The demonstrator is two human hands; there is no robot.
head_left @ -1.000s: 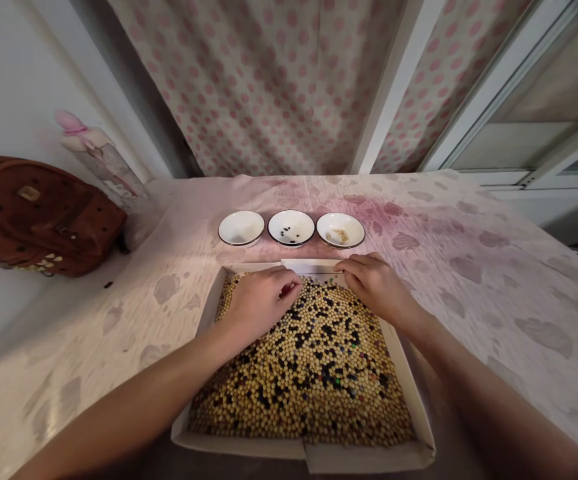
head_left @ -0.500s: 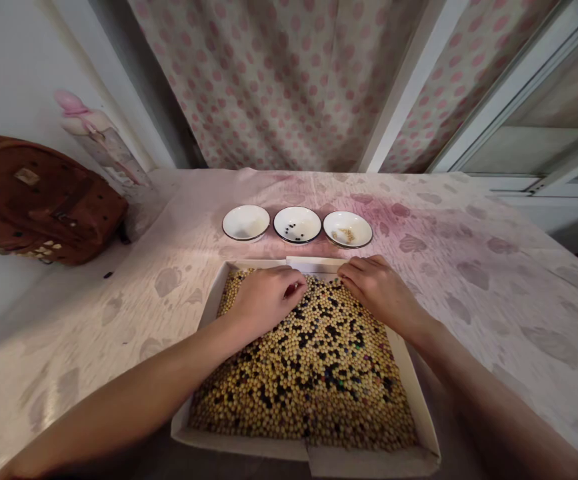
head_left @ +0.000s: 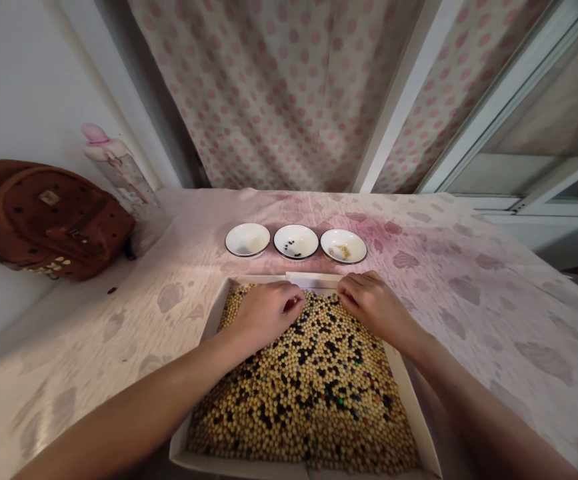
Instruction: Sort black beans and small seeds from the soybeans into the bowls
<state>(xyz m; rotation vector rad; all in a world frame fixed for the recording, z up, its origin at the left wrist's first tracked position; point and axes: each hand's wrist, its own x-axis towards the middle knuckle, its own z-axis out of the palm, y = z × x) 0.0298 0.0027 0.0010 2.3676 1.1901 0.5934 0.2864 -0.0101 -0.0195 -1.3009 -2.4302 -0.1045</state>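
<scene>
Because its fingertips curl down out of sight, the left hand (head_left: 267, 312) shows mainly its back, a dark hollow between thumb and forefinger; whether it pinches anything I cannot tell. It rests over the beads (head_left: 319, 380) at eleven o'clock in the box (head_left: 411, 407). At one o'clock the right hand (head_left: 373, 305) bends over the far edge, its fingers drawn together and their tips hidden, so its grip cannot be told either. The left forearm covers part of the box's nine o'clock wall, and the frame cuts off the near edge at six. The backpack (head_left: 63, 220), at ten o'clock in the view, is cropped too.

The beads are small, round and smooth, mostly yellow with black ones scattered through and a few green and red. The box is pale, low-walled and looks like card. Beyond it, at twelve o'clock, stand three round, white, dark-rimmed bowls: the left bowl (head_left: 247, 240), the middle bowl (head_left: 296, 239) with black beads, and the right bowl (head_left: 343, 241) with yellow ones. A printed cloth covers the tabletop (head_left: 489, 307); behind hangs a dotted curtain (head_left: 279, 100).
</scene>
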